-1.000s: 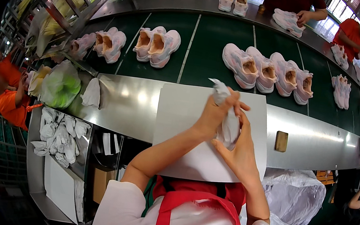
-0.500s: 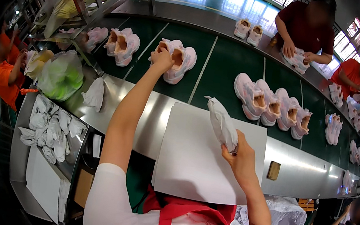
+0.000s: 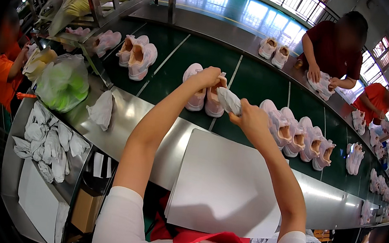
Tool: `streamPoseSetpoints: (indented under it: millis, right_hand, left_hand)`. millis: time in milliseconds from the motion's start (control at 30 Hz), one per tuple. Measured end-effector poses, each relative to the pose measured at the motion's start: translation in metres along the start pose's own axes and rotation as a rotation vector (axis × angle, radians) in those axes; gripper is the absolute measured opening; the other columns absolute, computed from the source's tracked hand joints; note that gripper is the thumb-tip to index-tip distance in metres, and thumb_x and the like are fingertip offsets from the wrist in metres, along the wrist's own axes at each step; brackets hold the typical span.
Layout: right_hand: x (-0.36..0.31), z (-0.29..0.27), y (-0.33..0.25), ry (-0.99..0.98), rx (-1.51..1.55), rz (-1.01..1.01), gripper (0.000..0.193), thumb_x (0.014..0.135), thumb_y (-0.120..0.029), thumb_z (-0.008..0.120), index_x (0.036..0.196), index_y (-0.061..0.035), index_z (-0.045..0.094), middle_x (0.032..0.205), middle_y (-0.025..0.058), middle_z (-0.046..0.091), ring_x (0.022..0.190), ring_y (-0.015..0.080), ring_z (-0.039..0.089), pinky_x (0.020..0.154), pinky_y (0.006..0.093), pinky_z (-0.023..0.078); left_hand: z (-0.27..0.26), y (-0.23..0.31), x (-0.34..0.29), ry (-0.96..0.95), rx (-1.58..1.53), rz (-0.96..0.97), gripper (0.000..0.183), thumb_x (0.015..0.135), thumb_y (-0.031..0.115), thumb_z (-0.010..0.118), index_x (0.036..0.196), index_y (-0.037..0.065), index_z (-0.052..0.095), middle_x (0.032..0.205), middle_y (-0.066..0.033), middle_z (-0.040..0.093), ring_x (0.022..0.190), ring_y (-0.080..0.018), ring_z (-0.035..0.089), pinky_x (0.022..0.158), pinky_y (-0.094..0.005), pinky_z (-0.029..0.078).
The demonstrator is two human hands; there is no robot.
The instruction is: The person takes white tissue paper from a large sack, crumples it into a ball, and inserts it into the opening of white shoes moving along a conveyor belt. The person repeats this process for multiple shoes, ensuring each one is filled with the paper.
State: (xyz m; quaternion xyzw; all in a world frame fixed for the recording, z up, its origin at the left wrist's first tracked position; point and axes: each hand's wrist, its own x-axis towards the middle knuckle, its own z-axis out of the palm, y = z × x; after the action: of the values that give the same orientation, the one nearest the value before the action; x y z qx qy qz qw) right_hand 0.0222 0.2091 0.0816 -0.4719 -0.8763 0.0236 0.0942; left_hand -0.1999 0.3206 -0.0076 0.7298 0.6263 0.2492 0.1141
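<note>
My left hand (image 3: 209, 77) is closed on the upper opening of a pale pink and white sneaker (image 3: 214, 105) on the green belt. Its mate (image 3: 194, 100) stands close against it on the left, partly behind my left wrist. In my right hand (image 3: 252, 120) is a wad of crumpled white paper (image 3: 229, 100). The tip of the wad meets the sneaker's opening, by my left fingers; how far it goes in is hidden. Just right of my right hand stands a row of several similar sneakers (image 3: 296, 135).
A stack of white sheets (image 3: 228, 185) lies in front of me. At left, a metal bin (image 3: 11, 173) holds paper wads, beside a clear bag (image 3: 64, 82) with green contents. A single wad (image 3: 101, 110) rests on the metal ledge. Across the belt, a person handles a sneaker (image 3: 321, 85).
My right hand has carried the paper wad forward and left to the sneaker's opening. My left hand and the sneaker pair have shifted right and nearer. The view has tilted slightly.
</note>
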Motion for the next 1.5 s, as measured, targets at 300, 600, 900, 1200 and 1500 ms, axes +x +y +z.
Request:
streamPoseSetpoints:
  millis: [300,600,900,1200,1500]
  right_hand:
    - [0.1,0.078,-0.014,-0.276,-0.138,-0.091,0.039,0.069,-0.037,0.067,0.088,-0.0035,0.067,0.08,0.0143,0.069,0.071,0.0258,0.068,0.064,0.0357,0.054]
    - [0.092,0.098,0.03,-0.035,0.446,-0.056,0.074,0.053,-0.027,0.082,0.113,0.0002,0.048,0.105,0.0178,0.057,0.092,0.0323,0.06,0.08,0.0359,0.05]
    - [0.099,0.138,0.037,0.307,0.345,0.128,0.026,0.077,-0.017,0.063,0.097,-0.007,0.05,0.095,0.0193,0.058,0.081,0.0422,0.061,0.068,0.0498,0.049]
    - [-0.199,0.016,0.12,0.632,0.332,0.626,0.039,0.08,-0.015,0.069,0.116,-0.0078,0.057,0.096,0.0094,0.062,0.088,0.0271,0.06,0.076,0.0378,0.048]
    - [-0.295,0.052,0.157,0.341,0.124,0.882,0.035,0.077,-0.027,0.07,0.096,0.0004,0.059,0.094,0.0189,0.057,0.087,0.037,0.056,0.075,0.0417,0.047]
  left_hand:
    - [0.001,0.002,-0.01,-0.102,-0.187,0.091,0.027,0.082,0.022,0.058,0.094,-0.001,0.065,0.095,-0.0223,0.066,0.09,-0.0376,0.063,0.078,-0.0417,0.05]
    - [-0.019,-0.001,-0.026,-0.48,-0.289,0.028,0.053,0.064,0.024,0.077,0.104,-0.003,0.055,0.1,-0.0186,0.061,0.091,-0.028,0.061,0.078,-0.0337,0.049]
    - [0.056,0.033,-0.023,0.351,-0.024,-0.039,0.01,0.08,0.008,0.054,0.088,0.005,0.058,0.089,-0.0177,0.062,0.09,-0.0346,0.06,0.073,-0.0446,0.048]
    - [0.02,0.036,-0.054,0.195,0.07,0.086,0.04,0.073,0.0,0.066,0.11,0.002,0.052,0.105,-0.0186,0.059,0.096,-0.0362,0.058,0.081,-0.0414,0.048]
    - [0.076,0.239,-0.22,-0.118,-0.259,0.83,0.017,0.074,0.008,0.069,0.088,0.006,0.061,0.084,-0.0072,0.058,0.077,-0.0252,0.055,0.074,-0.0346,0.045]
